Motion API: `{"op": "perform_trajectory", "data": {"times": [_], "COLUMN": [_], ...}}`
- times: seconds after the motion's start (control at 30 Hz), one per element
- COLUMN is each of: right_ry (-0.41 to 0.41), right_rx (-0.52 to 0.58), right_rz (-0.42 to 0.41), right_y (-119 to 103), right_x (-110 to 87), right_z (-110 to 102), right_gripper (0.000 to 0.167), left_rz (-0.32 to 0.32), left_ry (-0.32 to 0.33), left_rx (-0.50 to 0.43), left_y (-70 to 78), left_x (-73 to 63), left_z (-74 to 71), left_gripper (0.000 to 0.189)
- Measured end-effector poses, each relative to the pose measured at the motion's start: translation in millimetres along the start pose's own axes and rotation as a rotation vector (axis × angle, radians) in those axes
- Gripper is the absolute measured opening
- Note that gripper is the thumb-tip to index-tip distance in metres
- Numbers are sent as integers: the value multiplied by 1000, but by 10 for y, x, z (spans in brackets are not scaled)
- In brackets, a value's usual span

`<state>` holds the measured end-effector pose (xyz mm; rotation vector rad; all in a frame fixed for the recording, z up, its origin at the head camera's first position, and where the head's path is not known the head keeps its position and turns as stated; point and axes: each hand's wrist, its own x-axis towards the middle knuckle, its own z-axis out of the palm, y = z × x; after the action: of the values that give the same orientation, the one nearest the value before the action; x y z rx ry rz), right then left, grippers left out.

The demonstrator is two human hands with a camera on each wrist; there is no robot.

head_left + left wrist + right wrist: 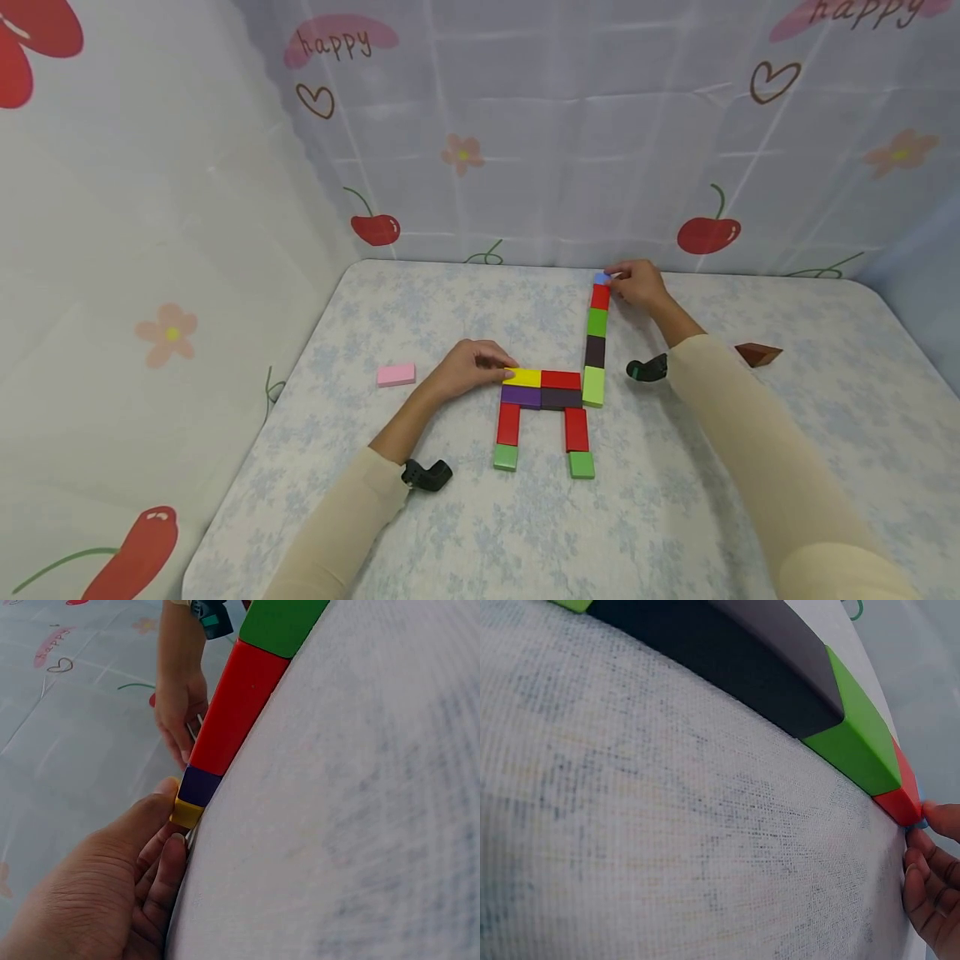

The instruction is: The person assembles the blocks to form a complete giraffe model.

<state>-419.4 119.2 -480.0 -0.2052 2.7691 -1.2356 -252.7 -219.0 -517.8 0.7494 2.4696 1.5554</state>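
My left hand pinches the left end of a yellow block, thumb and fingertips at its edge. The yellow block lies end to end with a red block, above a purple block and a black block. Two red legs run toward the front, each tipped with a green block. Far back, my right hand pinches a small blue block at the top of a column. Below the blue block come red, green, black and light green blocks.
A pink block lies alone to the left. A brown wedge-shaped block sits on the right, beside the right sleeve. The table ends at the back against a printed curtain.
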Motion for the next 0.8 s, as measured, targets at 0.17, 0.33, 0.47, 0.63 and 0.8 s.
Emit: {"op": "perform_trajectory", "data": {"times": [0.17,0.33,0.47,0.63,0.8], "right_ry": [-5,5,50,94,117], "right_rx": [1,8,18,-4,-59], "right_rz": [3,4,22,-28,-131], "right_y": [-6,-3,-31,-104,-143], "right_x": [-6,-79,-231,-499,-841], "right_z": [0,-36,-112,-243,-417], "right_gripper": [35,43,42,40,39], "left_rz": [1,-7,-6,-4,-2], "left_ry": [3,2,-5,-2,0], "left_rx": [0,2,-1,6,7], "left_y": [14,15,19,30,19], "left_x": [-2,3,15,18,3], "left_z": [1,7,14,9,4], "left_gripper": [16,16,16,15,15]}}
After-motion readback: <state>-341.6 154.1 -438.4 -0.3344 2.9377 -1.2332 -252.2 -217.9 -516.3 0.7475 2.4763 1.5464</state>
